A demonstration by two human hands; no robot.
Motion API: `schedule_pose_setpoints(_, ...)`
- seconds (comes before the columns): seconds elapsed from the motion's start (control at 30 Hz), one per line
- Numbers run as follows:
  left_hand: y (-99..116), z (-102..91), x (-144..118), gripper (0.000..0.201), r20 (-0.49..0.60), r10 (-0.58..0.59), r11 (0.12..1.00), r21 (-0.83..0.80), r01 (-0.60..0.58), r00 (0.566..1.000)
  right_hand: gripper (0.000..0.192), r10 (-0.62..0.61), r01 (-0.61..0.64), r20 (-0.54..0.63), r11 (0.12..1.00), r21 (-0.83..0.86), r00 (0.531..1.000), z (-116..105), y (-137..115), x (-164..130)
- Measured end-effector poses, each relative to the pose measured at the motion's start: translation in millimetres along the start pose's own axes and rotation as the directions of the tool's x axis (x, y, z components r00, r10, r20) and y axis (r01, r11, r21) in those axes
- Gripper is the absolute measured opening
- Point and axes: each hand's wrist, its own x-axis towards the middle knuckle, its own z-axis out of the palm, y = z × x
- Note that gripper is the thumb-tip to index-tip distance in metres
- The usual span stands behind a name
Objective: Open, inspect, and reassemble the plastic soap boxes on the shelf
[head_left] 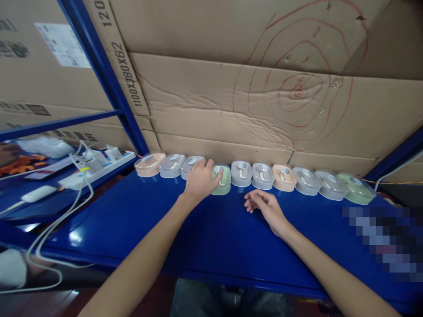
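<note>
A row of small rounded plastic boxes with clear lids and round stickers stands along the back of the blue shelf (198,233). My left hand (202,179) grips the left side of a green box (224,181), thumb across its lid; the other fingers partly hide the grey box (189,165) to its left. Short of the row, my right hand (267,208) hovers with loosely curled fingers and nothing in them. Nearest to it are a grey box (262,177) and an orange box (284,178).
Cardboard (198,97) with red hand-drawn rings backs the shelf. At left lie a power strip (95,169), white cables (62,215) and orange pieces (23,164). A blue metal post (102,83) rises there. Another person's sleeve (12,268) shows at lower left.
</note>
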Motion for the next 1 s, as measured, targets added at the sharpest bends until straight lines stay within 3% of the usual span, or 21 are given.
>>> schedule_pose_setpoints(0.13, 8.1, -0.8, -6.2, 0.032, 0.013, 0.286, 0.957, 0.038, -0.286, 0.958, 0.056, 0.009, -0.009, -0.004, 1.0, 0.012, 1.0, -0.2, 2.5, 1.0)
schedule_pose_setpoints(0.23, 12.5, 2.6, -10.9, 0.028, 0.043, 0.372, 0.922, 0.094, -0.374, 0.927, 0.056, 0.012, -0.012, -0.004, 1.0, 0.012, 1.0, 0.0, 3.5, 1.4)
schedule_pose_setpoints(0.6, 7.0, 14.4, -8.7, 0.039, 0.137, 0.337, 0.932, 0.094, -0.351, 0.932, 0.055, 0.005, -0.005, -0.003, 1.0, -0.007, 1.0, -1.0, 3.8, 1.9)
schedule_pose_setpoints(0.77, 0.7, 25.1, -9.4, 0.054, 0.119, 0.328, 0.942, 0.036, -0.334, 0.937, 0.056, 0.005, -0.005, -0.005, 1.0, -0.008, 1.0, 0.0, 3.2, 1.8)
schedule_pose_setpoints(1.0, -2.1, 27.5, -7.5, 0.048, 0.062, 0.325, 0.945, -0.066, -0.321, 0.944, 0.057, 0.008, -0.008, -0.002, 1.0, -0.019, 1.0, -0.2, 3.3, 1.3)
